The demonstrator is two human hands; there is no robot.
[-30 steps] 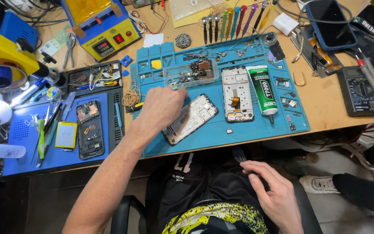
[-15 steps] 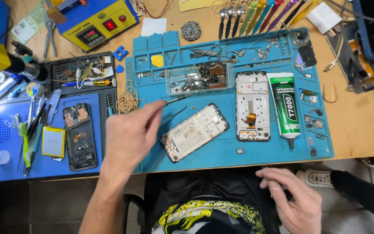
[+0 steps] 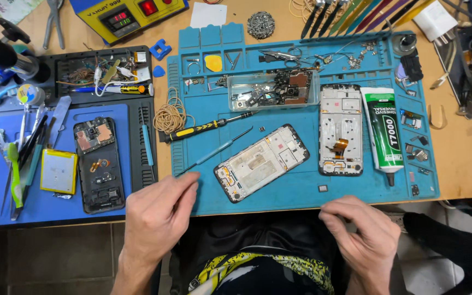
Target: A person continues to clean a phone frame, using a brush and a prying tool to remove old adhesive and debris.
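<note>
My left hand (image 3: 157,216) rests at the front edge of the blue work mat (image 3: 301,196), fingers loose, holding nothing. Its fingertips lie near the tip of a thin blue-handled tool (image 3: 214,152). A black and yellow screwdriver (image 3: 206,128) lies just behind that tool. An opened phone frame (image 3: 261,162) sits tilted in the middle of the mat. My right hand (image 3: 361,235) hovers at the mat's front edge with its fingers loosely curled and nothing visible in it.
A second phone frame (image 3: 341,129) and a green glue tube (image 3: 382,131) lie right of centre. A clear parts tray (image 3: 274,90) stands behind, rubber bands (image 3: 170,116) to the left. On the left mat lie an opened phone back (image 3: 99,164) and a yellow battery (image 3: 58,171).
My left hand let go of the tool by the phone frame and drew back to the mat's front edge. My right hand rose from my lap to the table edge.
</note>
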